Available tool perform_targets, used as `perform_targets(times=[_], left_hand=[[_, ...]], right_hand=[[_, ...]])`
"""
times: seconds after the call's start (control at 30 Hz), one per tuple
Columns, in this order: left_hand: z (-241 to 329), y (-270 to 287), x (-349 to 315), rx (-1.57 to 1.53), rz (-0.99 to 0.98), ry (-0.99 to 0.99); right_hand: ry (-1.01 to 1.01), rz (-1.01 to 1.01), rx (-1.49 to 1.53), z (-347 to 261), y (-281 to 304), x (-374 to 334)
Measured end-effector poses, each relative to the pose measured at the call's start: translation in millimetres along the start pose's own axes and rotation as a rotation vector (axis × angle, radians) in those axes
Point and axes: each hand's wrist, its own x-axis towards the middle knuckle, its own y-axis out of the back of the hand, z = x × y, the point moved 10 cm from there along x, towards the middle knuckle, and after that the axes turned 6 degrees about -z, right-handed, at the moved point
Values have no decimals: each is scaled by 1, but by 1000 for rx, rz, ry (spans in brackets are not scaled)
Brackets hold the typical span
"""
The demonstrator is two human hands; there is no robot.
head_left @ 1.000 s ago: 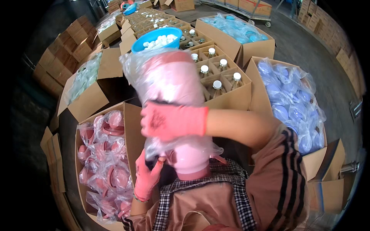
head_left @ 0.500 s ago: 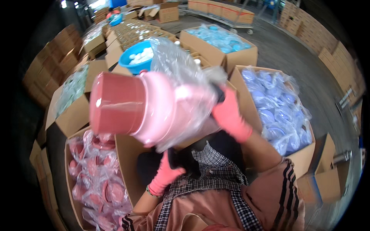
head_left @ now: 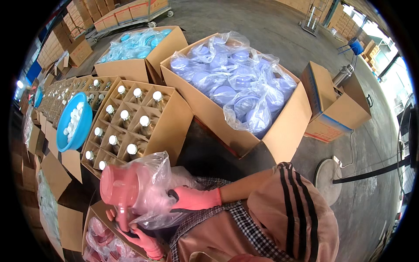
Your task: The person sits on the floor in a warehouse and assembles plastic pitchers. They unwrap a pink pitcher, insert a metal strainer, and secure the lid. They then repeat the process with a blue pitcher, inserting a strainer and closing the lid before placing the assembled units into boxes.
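A pink thermos jug [head_left: 118, 183] with a darker pink cap lies tilted on its side in front of me, cap end to the left. A clear plastic bag [head_left: 159, 174] wraps most of its body. My right hand [head_left: 196, 198], in a pink glove with a dark palm, is closed on the bagged body. Below the cap end, my left hand [head_left: 144, 242], gloved the same way, has its fingers around the jug's handle [head_left: 123, 216]. Part of the body is hidden by plastic and my right hand.
Ahead stands a divided carton [head_left: 179, 118] of white-capped glass bottles, with a blue basin [head_left: 83, 135] of white caps beside it. Cartons of bagged purple [head_left: 222, 94], blue [head_left: 135, 46] and pink jugs [head_left: 102, 236] surround me. A round stand base [head_left: 327, 183] is at right.
My view has swung right. The jug, raised higher before, is now lower and closer to my body. My left hand, below the jug before, is now at its handle.
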Motion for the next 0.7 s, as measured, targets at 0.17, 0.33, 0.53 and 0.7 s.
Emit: perform_targets(times=[0.17,0.33,0.53,0.7], left_hand=[[-32,20,-25,354,-42,-67],[20,16,18,446,-104,173],[-22,13,32,440,-156,257],[-38,2,41,423,-206,286]], right_hand=[[66,-270,-452,-13,12,2],[207,128,-264,-48,197,-23],[-649,1346,-1142,54,514,-200],[-957,1469,-384,239,566,-315]])
